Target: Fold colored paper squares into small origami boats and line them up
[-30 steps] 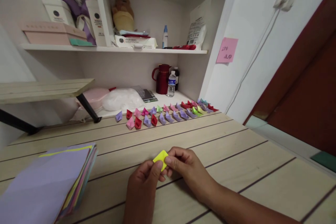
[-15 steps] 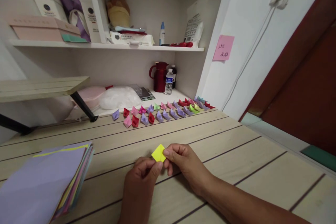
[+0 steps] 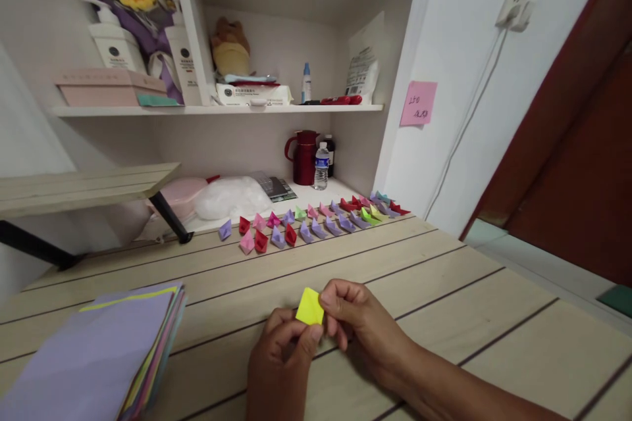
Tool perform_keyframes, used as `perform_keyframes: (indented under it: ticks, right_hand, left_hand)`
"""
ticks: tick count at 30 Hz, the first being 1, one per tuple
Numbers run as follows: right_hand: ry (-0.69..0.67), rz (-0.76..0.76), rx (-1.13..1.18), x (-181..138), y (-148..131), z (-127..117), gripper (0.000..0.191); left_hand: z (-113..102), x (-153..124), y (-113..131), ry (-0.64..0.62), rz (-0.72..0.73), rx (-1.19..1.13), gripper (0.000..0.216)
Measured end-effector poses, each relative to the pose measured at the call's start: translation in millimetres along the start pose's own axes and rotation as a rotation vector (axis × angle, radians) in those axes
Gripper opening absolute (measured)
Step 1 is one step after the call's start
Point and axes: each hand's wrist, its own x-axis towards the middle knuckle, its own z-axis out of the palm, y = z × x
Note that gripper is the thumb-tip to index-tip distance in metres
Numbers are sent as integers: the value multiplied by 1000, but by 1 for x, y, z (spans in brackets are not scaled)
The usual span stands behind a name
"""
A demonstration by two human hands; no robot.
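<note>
You have a small, bright yellow square of folded paper held in the air above the middle of the tabletop of pale, dark-lined planks. Your left hand pinches its lowest corner, thumb on the near face; your right hand pinches its right-hand corner between thumb and forefinger. A slanting crease or fold line shows on the face turned toward you. The piece looks partly folded: it is compact and flat, without the raised points of a boat, so shaping appears to be left on it.

Beyond your hands, small folded paper boats in purple, red, pink, green and yellow stand in two loose rows along the tabletop's far edge, reaching toward its far right corner. These appear finished. By the left side of the tabletop lies a stack of flat coloured paper sheets, pale purple on top, which seem unfolded.

Past the far edge, a dark red jug and a clear plastic water bottle stand within the white shelf unit.
</note>
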Motion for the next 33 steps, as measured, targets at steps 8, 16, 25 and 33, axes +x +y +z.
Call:
perform_keyframes:
  ticks: [8,16,25,33]
  right_hand:
    - [110,93,277,14,3,-12,38]
    - [115,75,278,11,3,-9,38]
    - [94,58,269,11,3,-8,36]
    - [60,38,210,7,5,-7,33]
  left_hand:
    - [1,-5,10,18,-80,-43,31]
    - [2,-5,0,55,-7,9,24]
    - [1,-4,3,-16,55,-24,19]
    - [-1,-2,2,22,-46,-62,20]
